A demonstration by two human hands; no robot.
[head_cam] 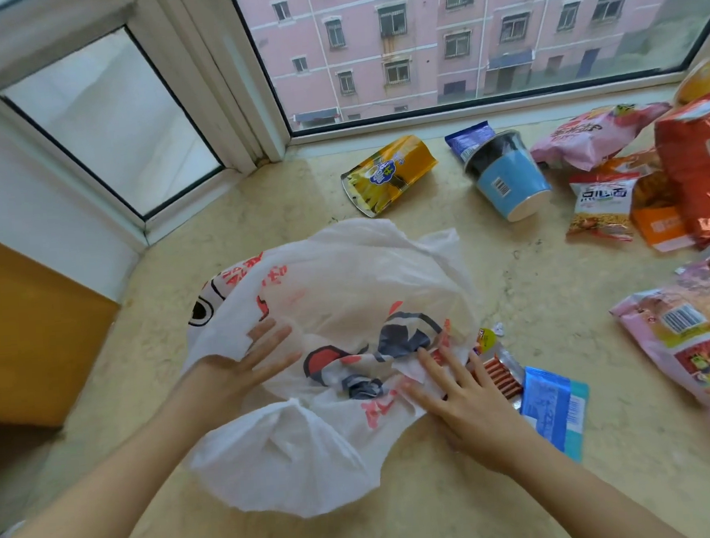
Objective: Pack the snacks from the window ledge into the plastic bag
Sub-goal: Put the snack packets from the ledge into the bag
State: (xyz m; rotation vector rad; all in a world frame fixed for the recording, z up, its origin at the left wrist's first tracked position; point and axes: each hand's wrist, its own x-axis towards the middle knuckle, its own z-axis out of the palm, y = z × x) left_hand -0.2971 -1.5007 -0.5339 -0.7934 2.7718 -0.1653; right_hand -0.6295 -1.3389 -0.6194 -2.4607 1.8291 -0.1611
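two bare forearms reaching in from the bottom edge, both ending on the plastic bag [339, 312]. left hand [242, 365] laid flat on the bag's left side, fingers straight and spread, holding nothing. right hand [459, 396] flat too, fingers straight, fingertips pressing the bag's right edge near the printed red and dark pattern. bag itself white, crumpled, lying on the window ledge [507, 489], mouth not clearly visible, so hard to tell whether anything sits inside.

just right of the right hand, touching or nearly so: blue packet [558, 408], flat on the ledge, with a packet of reddish sticks [505, 373] tucked just above it, partly under the fingers. farther right, large pink snack bag [695, 354] lying flat, barcode up, cut by the frame edge.

beyond the plastic bag, well apart from it: yellow pouch [388, 174] on its side near the window frame. right of that, blue paper cup [507, 182] tipped over, dark lid end toward the glass, small dark blue packet [468, 139] just behind it. then a heap at the far right: noodle packet [601, 209], orange box [661, 226], big red bag [703, 160], pink bag [596, 134] behind them.

farthest out, window [455, 39] with a pink apartment block across the way.
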